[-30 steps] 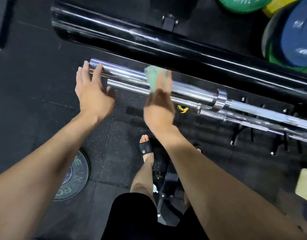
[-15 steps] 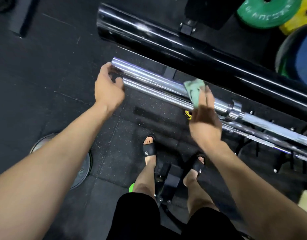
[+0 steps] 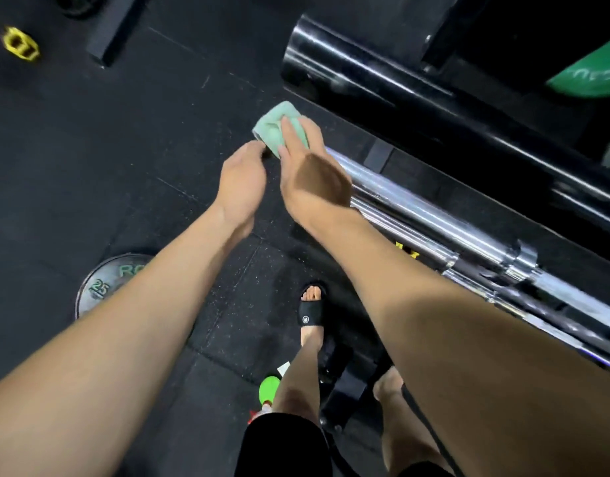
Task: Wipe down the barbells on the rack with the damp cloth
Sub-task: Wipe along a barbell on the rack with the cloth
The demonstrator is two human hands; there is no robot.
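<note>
Two chrome barbells [image 3: 420, 204] lie side by side on a low rack, running from the middle down to the right edge. My right hand [image 3: 314, 177] holds the pale green damp cloth [image 3: 271, 129] over the left end of the upper barbell's sleeve, fingers laid across the cloth and thumb hidden. Just left of it, my left hand [image 3: 243, 180] curls its fingers at the barbells' end, next to the cloth. The very tips of both bars are hidden under the hands and the cloth.
A thick glossy black tube [image 3: 365, 74] runs parallel behind the barbells. A green plate [image 3: 589, 80] is at the top right, a 25 plate [image 3: 104, 287] lies on the floor at left, and a yellow collar [image 3: 19, 48] far left. My sandalled foot [image 3: 312, 311] stands by the rack's base.
My right hand slid the cloth left along the sleeve from near the collar to the bar's end. The left hand stayed at the end, and the two hands are now close together.
</note>
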